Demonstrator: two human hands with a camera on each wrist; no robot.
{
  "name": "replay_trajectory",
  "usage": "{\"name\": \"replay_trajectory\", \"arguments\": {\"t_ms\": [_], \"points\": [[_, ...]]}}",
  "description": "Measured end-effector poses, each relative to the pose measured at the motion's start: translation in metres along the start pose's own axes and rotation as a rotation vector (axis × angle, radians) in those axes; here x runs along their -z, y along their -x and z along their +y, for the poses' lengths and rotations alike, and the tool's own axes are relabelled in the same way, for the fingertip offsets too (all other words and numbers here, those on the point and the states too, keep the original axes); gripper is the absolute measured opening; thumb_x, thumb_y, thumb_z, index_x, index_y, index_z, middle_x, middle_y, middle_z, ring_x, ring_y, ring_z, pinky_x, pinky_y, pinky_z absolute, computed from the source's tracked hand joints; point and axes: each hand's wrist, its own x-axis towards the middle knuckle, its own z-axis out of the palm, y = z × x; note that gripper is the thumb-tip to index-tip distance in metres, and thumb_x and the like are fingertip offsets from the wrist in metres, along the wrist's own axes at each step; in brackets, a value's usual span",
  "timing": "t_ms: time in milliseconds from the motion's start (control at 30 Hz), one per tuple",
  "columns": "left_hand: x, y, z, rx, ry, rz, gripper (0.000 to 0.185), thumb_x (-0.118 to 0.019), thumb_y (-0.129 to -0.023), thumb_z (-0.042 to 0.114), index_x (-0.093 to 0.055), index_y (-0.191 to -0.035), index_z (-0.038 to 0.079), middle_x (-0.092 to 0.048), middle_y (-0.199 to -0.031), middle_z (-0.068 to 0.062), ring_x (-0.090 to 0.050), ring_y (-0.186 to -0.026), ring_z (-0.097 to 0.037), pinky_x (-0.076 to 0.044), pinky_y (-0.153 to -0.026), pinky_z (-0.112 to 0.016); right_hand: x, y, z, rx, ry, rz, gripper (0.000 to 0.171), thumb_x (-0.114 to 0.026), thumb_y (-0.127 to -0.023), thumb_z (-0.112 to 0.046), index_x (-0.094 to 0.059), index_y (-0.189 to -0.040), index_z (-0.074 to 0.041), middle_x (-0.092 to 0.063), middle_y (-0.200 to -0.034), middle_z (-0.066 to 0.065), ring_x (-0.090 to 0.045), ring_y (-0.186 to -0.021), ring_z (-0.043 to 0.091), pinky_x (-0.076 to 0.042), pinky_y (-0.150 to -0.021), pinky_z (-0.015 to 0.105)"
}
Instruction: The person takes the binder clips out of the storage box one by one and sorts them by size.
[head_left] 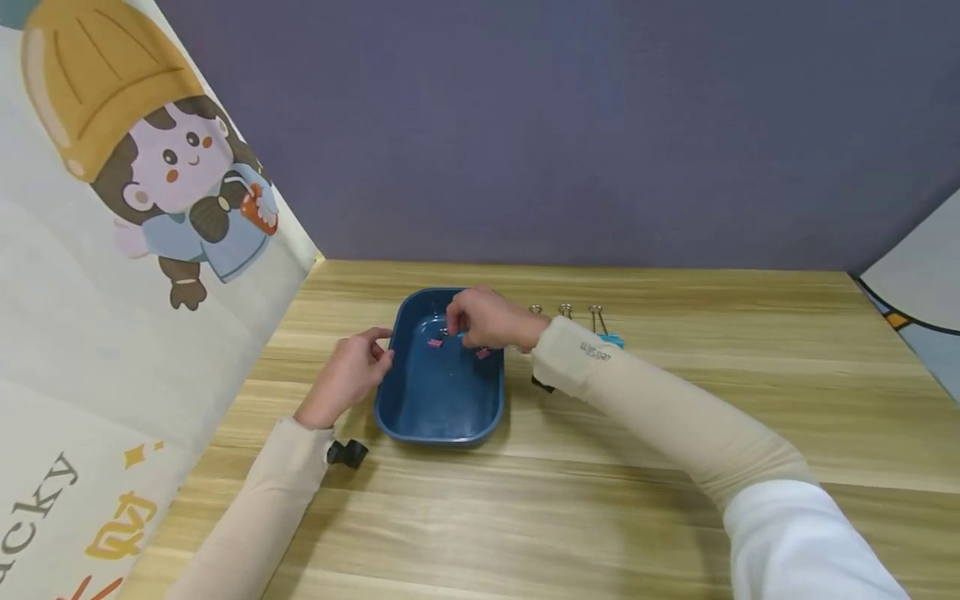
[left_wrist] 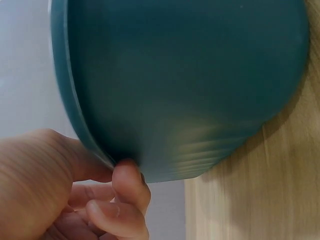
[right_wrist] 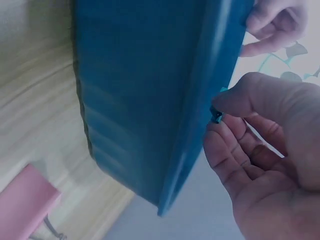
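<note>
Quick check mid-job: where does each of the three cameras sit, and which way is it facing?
Head: above, facing forward and down at the blue tray on the wooden table; both sleeved arms show.
Left wrist: beside the tray's outer wall; the left hand pinches its rim.
Right wrist: outside the tray; the right hand pinches a small teal clip.
All three views share the tray.

Readable text in the scene

On the printed panel (head_left: pixel 90 350) at the left we can read the dark letters "acky", cut at the edge; under them stand yellow characters we cannot make out; on the right sleeve (head_left: pixel 592 354) there is small dark print, too small to read.
</note>
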Motion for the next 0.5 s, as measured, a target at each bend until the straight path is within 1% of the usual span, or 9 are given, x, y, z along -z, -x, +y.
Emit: {"name": "replay_trajectory", "arguments": {"t_ms": [167, 300, 433, 500], "points": [[0.008, 0.01, -0.007, -0.025, 0.01, -0.026, 0.035, -0.058, -0.09, 0.006, -0.055, -0.122, -0.008, -0.06, -0.072, -0.006, -0.051, -0.053, -0.015, -0.045, -0.05, -0.031, -0.001, 0.016, -0.02, -0.05, -0.016, 0.032, 0.019, -0.072, -0.078, 0.0, -0.065, -0.085, -0.016, -0.061, -0.094, 0.001, -0.053, -0.083, 0.014, -0.046, -0.074, 0.027], [0.014, 0.018, -0.013, -0.049, 0.01, -0.044, 0.035, -0.058, -0.09, 0.007, -0.055, -0.122, -0.008, -0.06, -0.072, -0.006, -0.051, -0.053, -0.014, -0.045, -0.051, -0.03, -0.003, 0.03, -0.034, -0.062, -0.045, 0.06, 0.02, -0.071, -0.078, 0.003, -0.066, -0.084, -0.015, -0.061, -0.094, 0.004, -0.052, -0.081, 0.015, -0.046, -0.072, 0.027], [0.02, 0.027, -0.018, -0.076, 0.009, -0.056, 0.035, -0.059, -0.09, 0.007, -0.055, -0.122, -0.008, -0.06, -0.071, -0.006, -0.051, -0.052, -0.014, -0.045, -0.05, -0.031, -0.006, 0.046, -0.046, -0.064, -0.048, 0.104, 0.02, -0.07, -0.078, 0.005, -0.066, -0.083, -0.014, -0.061, -0.09, 0.007, -0.05, -0.077, 0.017, -0.046, -0.068, 0.028], [0.022, 0.031, -0.021, -0.091, 0.008, -0.062, 0.034, -0.059, -0.09, 0.007, -0.056, -0.121, -0.008, -0.06, -0.071, -0.006, -0.051, -0.052, -0.015, -0.045, -0.05, -0.031, -0.007, 0.054, -0.051, -0.083, -0.05, 0.126, 0.02, -0.069, -0.077, 0.006, -0.066, -0.083, -0.014, -0.061, -0.089, 0.007, -0.05, -0.075, 0.017, -0.045, -0.067, 0.029]]}}
